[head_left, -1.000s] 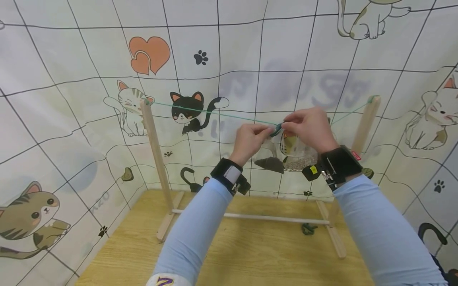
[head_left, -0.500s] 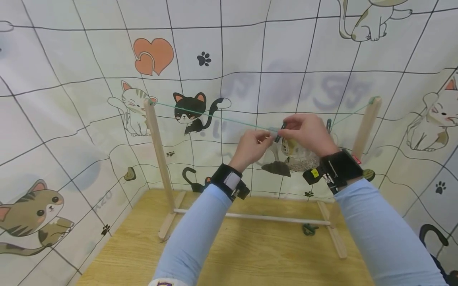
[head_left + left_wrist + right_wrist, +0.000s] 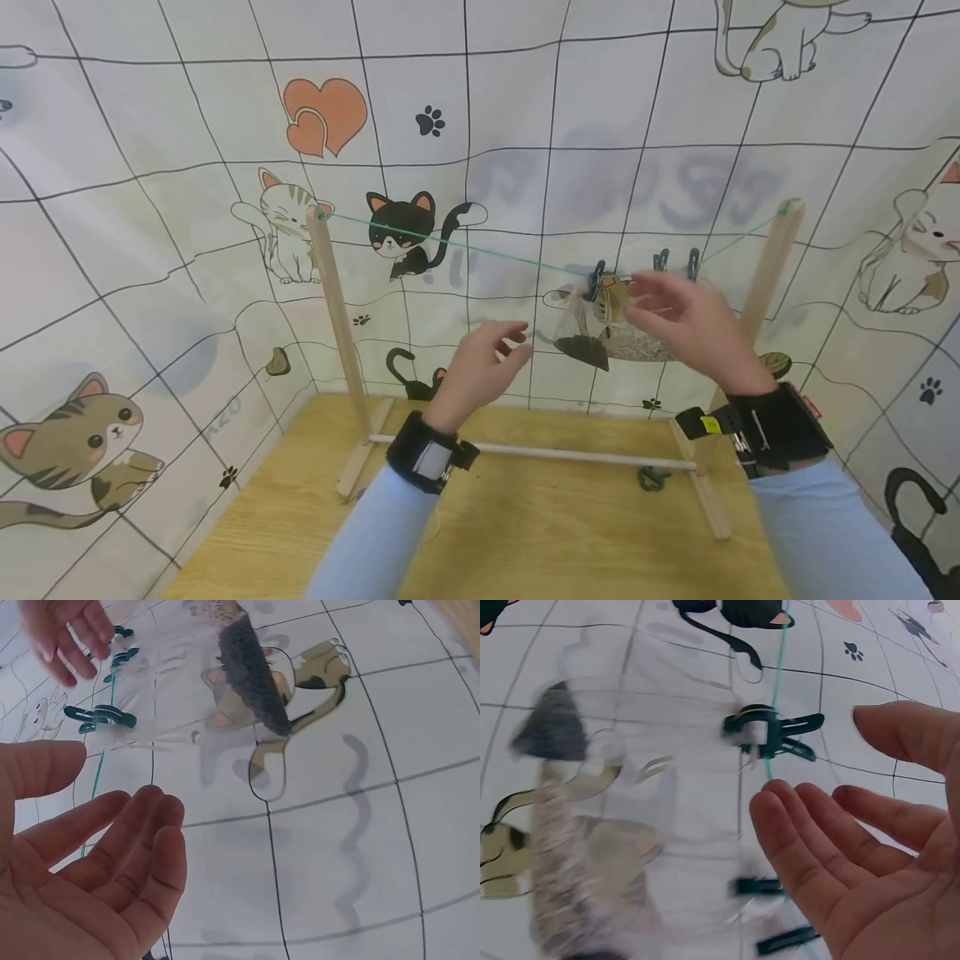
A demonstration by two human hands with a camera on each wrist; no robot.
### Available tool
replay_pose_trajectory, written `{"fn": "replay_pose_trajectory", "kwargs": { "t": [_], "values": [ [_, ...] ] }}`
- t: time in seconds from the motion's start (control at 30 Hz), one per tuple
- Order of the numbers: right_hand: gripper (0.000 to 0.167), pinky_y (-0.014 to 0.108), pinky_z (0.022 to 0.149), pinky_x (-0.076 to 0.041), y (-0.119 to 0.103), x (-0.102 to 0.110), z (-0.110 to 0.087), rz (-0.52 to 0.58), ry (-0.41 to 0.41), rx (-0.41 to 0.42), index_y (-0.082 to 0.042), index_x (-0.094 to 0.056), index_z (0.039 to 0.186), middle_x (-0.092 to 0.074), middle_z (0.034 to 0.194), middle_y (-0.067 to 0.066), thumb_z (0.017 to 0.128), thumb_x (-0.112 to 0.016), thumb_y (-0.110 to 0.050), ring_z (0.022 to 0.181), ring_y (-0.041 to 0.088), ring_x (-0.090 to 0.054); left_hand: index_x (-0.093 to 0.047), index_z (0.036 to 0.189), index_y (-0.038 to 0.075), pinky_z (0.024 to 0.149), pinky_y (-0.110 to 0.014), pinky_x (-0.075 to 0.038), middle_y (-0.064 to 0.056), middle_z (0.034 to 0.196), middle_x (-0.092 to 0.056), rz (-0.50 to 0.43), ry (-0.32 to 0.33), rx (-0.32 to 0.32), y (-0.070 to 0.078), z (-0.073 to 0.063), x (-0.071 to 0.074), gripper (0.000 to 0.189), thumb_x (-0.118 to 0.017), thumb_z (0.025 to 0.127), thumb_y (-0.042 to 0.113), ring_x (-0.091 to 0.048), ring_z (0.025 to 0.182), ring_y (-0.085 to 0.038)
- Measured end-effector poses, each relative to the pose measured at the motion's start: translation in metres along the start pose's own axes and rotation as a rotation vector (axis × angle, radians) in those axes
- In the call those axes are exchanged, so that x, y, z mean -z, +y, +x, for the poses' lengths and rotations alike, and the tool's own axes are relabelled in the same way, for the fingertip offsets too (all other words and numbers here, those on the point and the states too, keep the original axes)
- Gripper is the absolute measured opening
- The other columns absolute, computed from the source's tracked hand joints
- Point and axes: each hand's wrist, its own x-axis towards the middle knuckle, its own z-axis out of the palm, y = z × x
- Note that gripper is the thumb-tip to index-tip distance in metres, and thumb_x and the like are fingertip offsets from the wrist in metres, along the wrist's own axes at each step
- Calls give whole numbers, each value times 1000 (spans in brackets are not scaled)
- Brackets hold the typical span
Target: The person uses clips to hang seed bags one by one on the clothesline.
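A clear bag with dark grains in its bottom hangs from a thin green string by a dark green clothespin. To its right hangs a second clear bag with pale grains, partly behind my right hand. Two more clothespins grip the string above that bag. My left hand is apart from the bags, below the string, with loosely bent fingers and nothing in it. The right wrist view shows the first clothespin just beyond my right fingertips, which hold nothing.
Wooden posts at left and right carry the string, joined low by a pale rod. A small dark green object lies on the wooden table near the right foot. A cat-print sheet hangs behind.
Both hands have let go of the clothespin and bag. The left hand has drawn down and left, the right hand right and down. The dark-grain bag now hangs from the string.
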Motion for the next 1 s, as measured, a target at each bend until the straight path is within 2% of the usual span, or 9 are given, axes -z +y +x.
{"fn": "replay_pose_trajectory", "kwargs": {
  "t": [0.1, 0.17, 0.4, 0.57, 0.63, 0.73, 0.87, 0.93, 1.0],
  "values": [
    [49, 5, 88, -43, 14, -14, -29, -6, 70, 75, 2, -51, 147, -61, 134, 26, 101, -66, -10, 113, 40, -63, -65, 136, 3, 82, -34, -56, -12, 122, -70, 41, 45, -14, -10, -23, 2, 38, -63, 102, 19, -68, 101, -25],
    [50, 3, 91, -40, 24, -27, -50, -14, 106, 95, 1, -53, 146, -59, 137, 24, 100, -68, -8, 116, 38, -60, -65, 135, 1, 81, -38, -56, -14, 122, -69, 67, 73, -20, -17, -38, 2, 37, -64, 101, 17, -67, 100, -28],
    [54, 13, 89, -42, 59, -69, -107, -113, 193, 41, -5, -55, 147, -54, 148, 19, 97, -72, -12, 126, 40, -55, -63, 137, 0, 105, -52, -50, -18, 135, -63, 148, 160, -8, -45, -82, -5, 40, -67, 101, 17, -59, 126, -35],
    [55, 20, 72, -55, 73, -91, -132, -86, 144, -20, -1, -52, 149, -50, 150, 22, 99, -70, -13, 131, 48, -50, -63, 136, -2, 104, -52, -51, -20, 136, -62, 236, 214, -46, -64, -106, -18, 41, -69, 100, 18, -60, 126, -38],
    [54, 26, 59, -55, 76, -98, -139, -77, 129, -40, 1, -51, 148, -48, 150, 24, 99, -70, -13, 129, 50, -50, -63, 135, -3, 103, -52, -52, -22, 135, -62, 269, 229, -54, -71, -114, -23, 43, -71, 99, 18, -61, 125, -39],
    [54, 25, 54, -53, 81, -108, -146, -84, 140, -34, 4, -53, 145, -48, 150, 26, 97, -72, -12, 129, 50, -50, -63, 136, -2, 101, -52, -52, -23, 133, -63, 333, 250, -65, -80, -123, -30, 47, -75, 96, 17, -61, 122, -40],
    [53, 34, 61, -56, 87, -118, -152, -122, 173, -6, 6, -56, 141, -51, 147, 26, 95, -74, -10, 126, 48, -53, -65, 133, -3, 97, -53, -54, -24, 130, -65, 410, 276, -111, -87, -132, -38, 50, -81, 90, 16, -64, 117, -41],
    [53, 37, 73, -56, 90, -122, -156, -140, 184, -12, 5, -57, 141, -53, 146, 25, 94, -75, -11, 126, 47, -54, -66, 130, -3, 96, -54, -55, -23, 129, -65, 433, 280, -121, -89, -135, -41, 49, -82, 88, 17, -65, 116, -41],
    [53, 28, 91, -52, 93, -126, -159, -135, 189, -23, 4, -57, 141, -53, 146, 24, 94, -76, -12, 127, 47, -53, -66, 130, -3, 95, -54, -56, -23, 129, -66, 444, 279, -124, -91, -138, -44, 49, -83, 88, 18, -65, 115, -40]
  ]
}}
